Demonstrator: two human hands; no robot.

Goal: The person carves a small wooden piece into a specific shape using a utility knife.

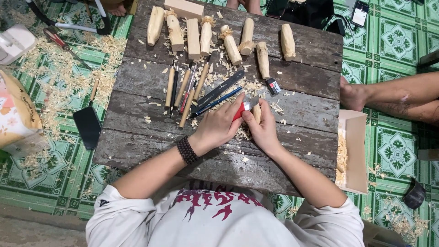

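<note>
My left hand [221,126] grips a red-handled carving knife [242,110] over a dark weathered wooden board [137,151]. My right hand [261,128] holds a small pale wooden piece [257,111] against the blade. Both hands touch each other at the middle of the board, with wood shavings [242,133] under them. A dark beaded bracelet [187,150] circles my left wrist.
A row of several roughly carved wooden blanks [228,39] lies along the board's far side. Several carving tools and pencils [185,87] lie left of my hands. A cardboard box [353,151] with shavings stands at the right. Another person's leg [398,98] rests on the green tiled floor. A black scoop [87,123] lies at the left.
</note>
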